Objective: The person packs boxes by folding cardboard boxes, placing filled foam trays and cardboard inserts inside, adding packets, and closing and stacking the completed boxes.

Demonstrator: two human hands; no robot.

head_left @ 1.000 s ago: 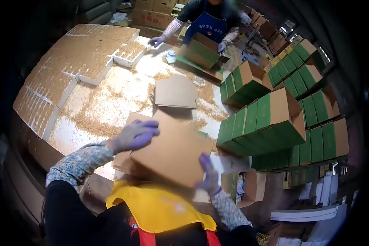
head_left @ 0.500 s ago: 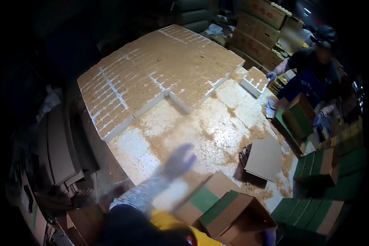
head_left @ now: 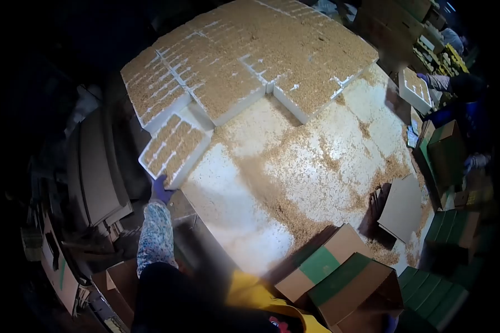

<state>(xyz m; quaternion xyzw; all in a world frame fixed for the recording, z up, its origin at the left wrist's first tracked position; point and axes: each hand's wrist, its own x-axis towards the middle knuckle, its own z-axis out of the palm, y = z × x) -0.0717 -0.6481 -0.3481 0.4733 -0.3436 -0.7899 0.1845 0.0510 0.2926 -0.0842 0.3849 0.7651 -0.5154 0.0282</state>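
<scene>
My left hand (head_left: 160,190), in a purple glove, grips the near end of a white tray (head_left: 175,149) filled with brown sawdust-like crumbs and striped by white ridges. This tray sits apart from a large block of similar trays (head_left: 250,61), jutting over the table's left edge. At the bottom right, a sliver of my right hand (head_left: 392,323) in a purple glove shows at the side of an open cardboard box (head_left: 339,291) with a green band. Most of its fingers are hidden behind that box. Another green-banded box (head_left: 322,266) touches it on the left.
Brown crumbs lie scattered over the white tabletop (head_left: 311,161). Flat cardboard pieces (head_left: 401,211) are stacked at the right. Across the table a co-worker's gloved hand (head_left: 425,79) holds another filled tray (head_left: 415,91). Green-and-brown boxes (head_left: 453,233) line the right side.
My left hand has moved from over the tabletop to the left and taken hold of a tray, now pulled out from the block's near-left corner. The co-worker's tray has shifted outward. The view has turned.
</scene>
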